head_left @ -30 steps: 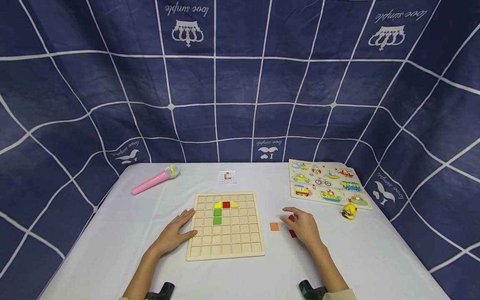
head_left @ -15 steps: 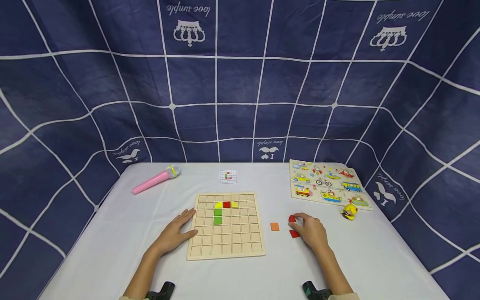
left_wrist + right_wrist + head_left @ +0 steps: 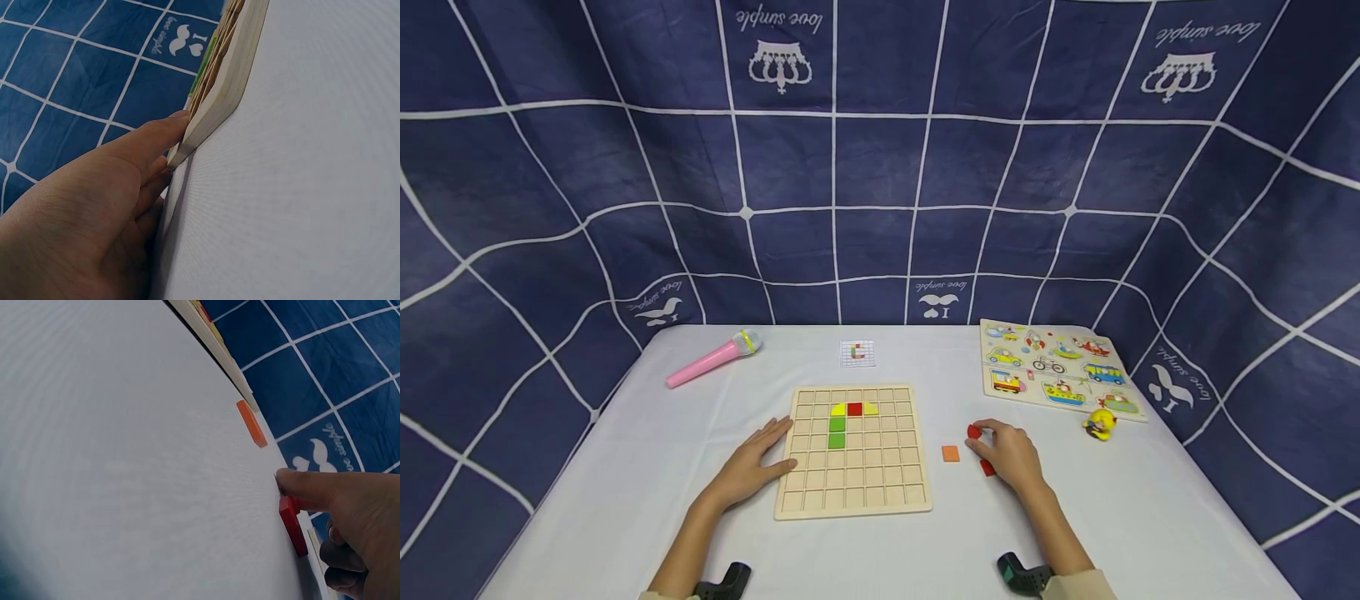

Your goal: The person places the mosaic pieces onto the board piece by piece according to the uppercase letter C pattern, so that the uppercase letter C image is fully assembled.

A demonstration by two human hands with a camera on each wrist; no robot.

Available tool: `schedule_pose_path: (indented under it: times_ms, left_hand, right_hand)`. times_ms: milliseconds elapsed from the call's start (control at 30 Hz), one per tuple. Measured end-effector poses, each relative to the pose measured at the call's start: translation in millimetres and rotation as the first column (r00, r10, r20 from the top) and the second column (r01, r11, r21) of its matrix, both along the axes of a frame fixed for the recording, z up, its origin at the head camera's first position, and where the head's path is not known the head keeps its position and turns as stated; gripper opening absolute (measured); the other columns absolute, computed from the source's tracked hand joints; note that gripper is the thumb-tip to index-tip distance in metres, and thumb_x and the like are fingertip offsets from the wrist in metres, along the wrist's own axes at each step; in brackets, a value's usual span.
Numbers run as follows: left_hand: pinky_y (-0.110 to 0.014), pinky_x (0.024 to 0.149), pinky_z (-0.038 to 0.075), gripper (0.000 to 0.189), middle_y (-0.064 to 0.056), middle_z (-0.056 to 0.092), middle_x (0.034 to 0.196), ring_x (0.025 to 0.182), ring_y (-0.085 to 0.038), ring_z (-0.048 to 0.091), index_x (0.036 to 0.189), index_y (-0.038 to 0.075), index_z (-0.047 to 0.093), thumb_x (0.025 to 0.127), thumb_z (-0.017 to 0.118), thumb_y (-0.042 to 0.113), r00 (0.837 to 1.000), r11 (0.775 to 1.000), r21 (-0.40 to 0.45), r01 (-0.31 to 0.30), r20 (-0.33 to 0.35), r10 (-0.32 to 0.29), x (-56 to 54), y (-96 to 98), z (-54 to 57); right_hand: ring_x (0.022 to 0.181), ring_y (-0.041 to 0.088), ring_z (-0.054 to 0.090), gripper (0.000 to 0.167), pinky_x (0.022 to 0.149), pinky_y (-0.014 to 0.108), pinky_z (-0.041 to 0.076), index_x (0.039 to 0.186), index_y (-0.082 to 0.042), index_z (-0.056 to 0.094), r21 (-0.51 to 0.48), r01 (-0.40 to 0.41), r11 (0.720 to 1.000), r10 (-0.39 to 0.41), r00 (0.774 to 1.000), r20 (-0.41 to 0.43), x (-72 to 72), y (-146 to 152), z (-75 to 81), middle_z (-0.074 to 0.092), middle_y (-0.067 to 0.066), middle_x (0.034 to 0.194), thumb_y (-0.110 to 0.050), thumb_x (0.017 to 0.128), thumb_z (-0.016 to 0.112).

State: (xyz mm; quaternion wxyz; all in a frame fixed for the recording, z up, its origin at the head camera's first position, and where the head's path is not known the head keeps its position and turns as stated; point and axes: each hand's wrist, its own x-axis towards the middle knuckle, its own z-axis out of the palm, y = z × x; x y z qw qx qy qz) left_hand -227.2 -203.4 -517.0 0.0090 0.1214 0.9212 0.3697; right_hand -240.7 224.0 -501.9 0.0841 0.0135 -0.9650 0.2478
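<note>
My left hand lies with fingers extended along the left edge of a wooden grid board, its thumb touching the edge. In the board's upper cells sit two yellow rounded pieces, a red square between them, and two green squares below the left yellow one. To the right of the board, my right hand pinches a red rounded tile between thumb and forefinger. Another red tile lies under that hand, partly covered. An orange square tile rests between the board and my right hand.
Behind the board lies a small card with a coloured grid pattern. A pink toy microphone is at the back left. A vehicle puzzle board and a yellow-headed figurine are on the right.
My right hand reached the upper red tile, took it between thumb and forefinger, and shifted it slightly left. The left hand stayed at the board's edge.
</note>
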Motion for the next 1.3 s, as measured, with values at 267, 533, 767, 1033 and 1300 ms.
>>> schedule_pose_path:
  times_ms: [267, 533, 767, 1033, 1300]
  left_hand:
    - [-0.05, 0.11, 0.013, 0.079, -0.011, 0.029, 0.148, 0.138, -0.03, 0.018, 0.142, 0.011, 0.036, 0.079, 0.068, 0.045, 1.0, 1.0, -0.002, 0.003, -0.012, -0.003, -1.2, -0.4, -1.7]
    - [-0.049, 0.111, 0.012, 0.079, -0.011, 0.028, 0.148, 0.138, -0.03, 0.017, 0.143, 0.011, 0.036, 0.079, 0.068, 0.046, 1.0, 1.0, -0.005, 0.007, -0.007, -0.007, -1.3, -0.1, -1.9]
    - [-0.048, 0.111, 0.011, 0.079, -0.011, 0.028, 0.148, 0.138, -0.03, 0.017, 0.143, 0.011, 0.036, 0.079, 0.068, 0.046, 1.0, 1.0, -0.005, 0.005, -0.006, -0.005, -0.9, -0.8, -1.8]
    - [-0.048, 0.111, 0.011, 0.079, -0.011, 0.028, 0.148, 0.138, -0.03, 0.017, 0.143, 0.011, 0.036, 0.079, 0.068, 0.045, 1.0, 1.0, -0.004, 0.005, -0.002, -0.005, -0.1, -0.4, -1.3]
    - [-0.046, 0.112, 0.01, 0.078, -0.011, 0.03, 0.147, 0.138, -0.03, 0.018, 0.142, 0.01, 0.037, 0.08, 0.069, 0.043, 1.0, 1.0, -0.006, 0.005, -0.015, -0.005, -1.0, -0.5, 0.0]
  right_hand:
    - [0.049, 0.015, 0.036, 0.033, 0.043, 0.026, 0.029, 0.104, -0.009, 0.07, -0.025, 0.012, 1.0, -0.012, 1.0, 0.005, -0.9, 8.9, 3.4, 0.04, -0.001, 0.052, -0.027, 0.077, 0.075]
    - [0.048, 0.015, 0.036, 0.029, 0.044, 0.025, 0.028, 0.104, -0.009, 0.07, -0.056, -0.002, 0.998, 0.002, 1.0, 0.002, -2.7, 12.4, 3.1, 0.039, -0.001, 0.052, -0.022, 0.078, 0.074]
    - [0.046, 0.014, 0.034, 0.029, 0.041, 0.024, 0.026, 0.106, -0.013, 0.069, -0.109, -0.047, 0.993, 0.047, 0.999, -0.001, -3.1, 7.1, 5.2, 0.037, -0.001, 0.05, -0.022, 0.079, 0.074]
    - [0.043, 0.008, 0.027, 0.026, 0.038, 0.022, 0.022, 0.104, -0.016, 0.07, -0.11, -0.157, 0.981, 0.142, 0.981, -0.132, -1.0, -24.4, 14.5, 0.033, -0.006, 0.048, -0.021, 0.079, 0.074]
    - [0.041, 0.001, 0.023, 0.027, 0.038, 0.018, 0.02, 0.104, -0.016, 0.07, -0.107, -0.32, 0.941, 0.292, 0.931, -0.221, 4.0, -81.8, 20.0, 0.027, -0.014, 0.045, -0.026, 0.079, 0.074]
